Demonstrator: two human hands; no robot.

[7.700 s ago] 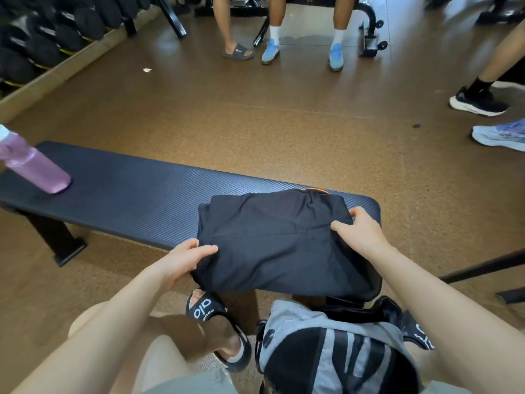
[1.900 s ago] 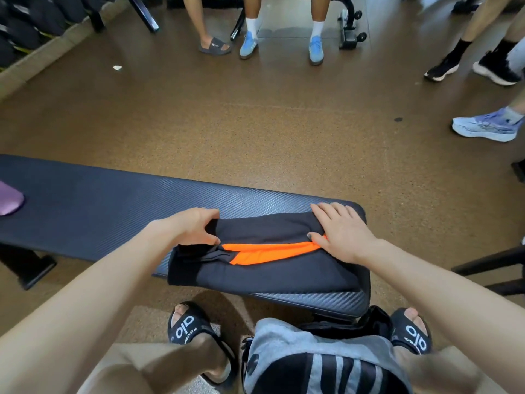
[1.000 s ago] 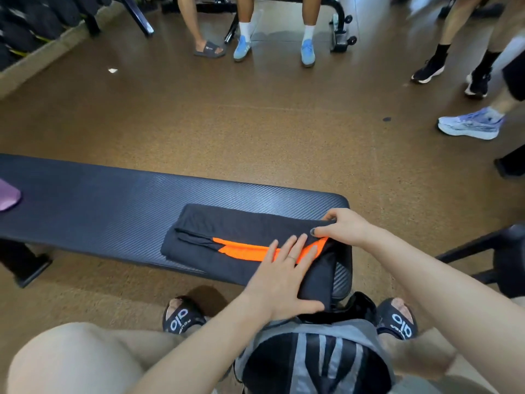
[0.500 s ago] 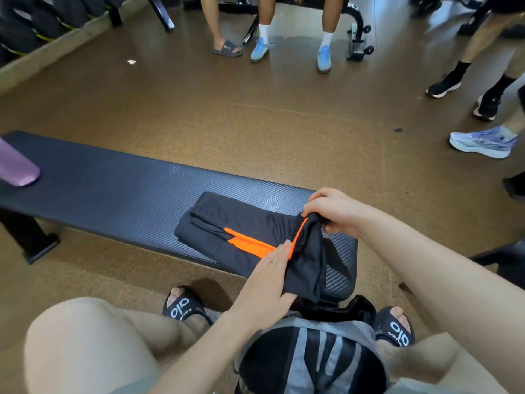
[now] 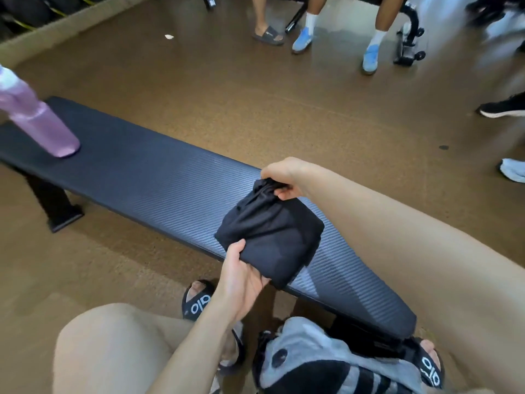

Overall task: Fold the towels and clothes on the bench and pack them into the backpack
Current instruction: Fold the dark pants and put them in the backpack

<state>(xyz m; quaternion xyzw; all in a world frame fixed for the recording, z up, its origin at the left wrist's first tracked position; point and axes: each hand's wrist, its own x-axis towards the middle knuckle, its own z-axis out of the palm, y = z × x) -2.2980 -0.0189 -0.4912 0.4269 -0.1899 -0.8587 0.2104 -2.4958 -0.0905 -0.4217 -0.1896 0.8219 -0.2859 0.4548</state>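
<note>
A folded black garment (image 5: 271, 237) is lying on the near right part of the bench (image 5: 147, 177), its long axis running diagonally from the bench's near edge up toward the far edge. The right hand (image 5: 281, 180) is closing its fingers around the bunched far end of the garment, at the bench's far edge, while the left hand (image 5: 244, 277) is gripping the near corner, thumb on top and fingers underneath, where the cloth is overhanging the bench's near edge. Both hands are thus sitting at opposite ends of the long axis, and neither is nearer than the other, since each is already touching the cloth. The grey and black backpack (image 5: 321, 362) is standing on the floor just below the bench's near edge, on the person's side, between the two sandalled feet; whether its mouth is open cannot be told. The coming move is probably turning on this relation: the bundle is lying above and just beyond the backpack, so the transfer is a short pull toward the body and downward, with the fold at risk of loosening. Counted: one garment, one backpack, one bench, two hands, and one pink bottle (image 5: 37, 120) standing well apart at the bench's left end. No towel is showing.
</note>
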